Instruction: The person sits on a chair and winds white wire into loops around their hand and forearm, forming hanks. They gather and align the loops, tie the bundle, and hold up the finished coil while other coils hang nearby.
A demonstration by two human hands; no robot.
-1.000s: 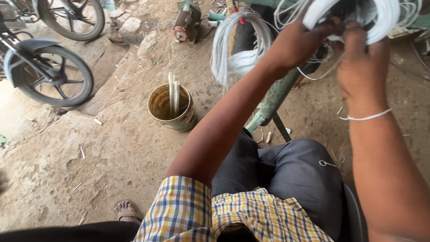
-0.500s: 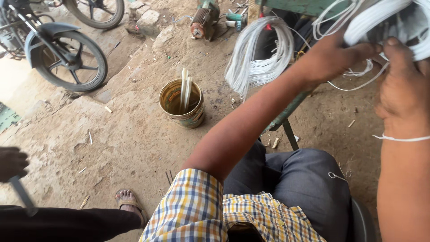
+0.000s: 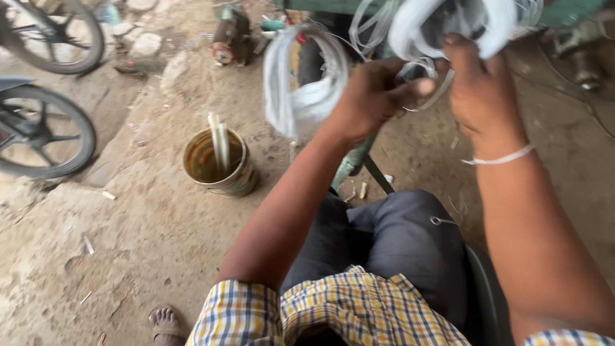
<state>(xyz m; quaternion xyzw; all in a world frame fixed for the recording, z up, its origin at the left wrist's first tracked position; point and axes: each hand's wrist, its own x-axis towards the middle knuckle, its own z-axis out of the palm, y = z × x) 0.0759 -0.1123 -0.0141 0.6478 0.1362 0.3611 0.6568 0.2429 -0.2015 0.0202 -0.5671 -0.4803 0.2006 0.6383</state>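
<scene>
My left hand (image 3: 378, 96) and right hand (image 3: 477, 90) were both clamped on the white wire coil (image 3: 448, 25) up front, another coil (image 3: 301, 83) hanging left, a tin (image 3: 218, 163) on the ground.

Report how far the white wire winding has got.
Done: one finished coil of white wire hangs beside the left hand. In hand: both hands work a second white wire bundle at the top of the view, the right hand gripping it, the left pinching a loose strand. Left: stray loops hang untidied; the remaining amount cannot be told.
</scene>
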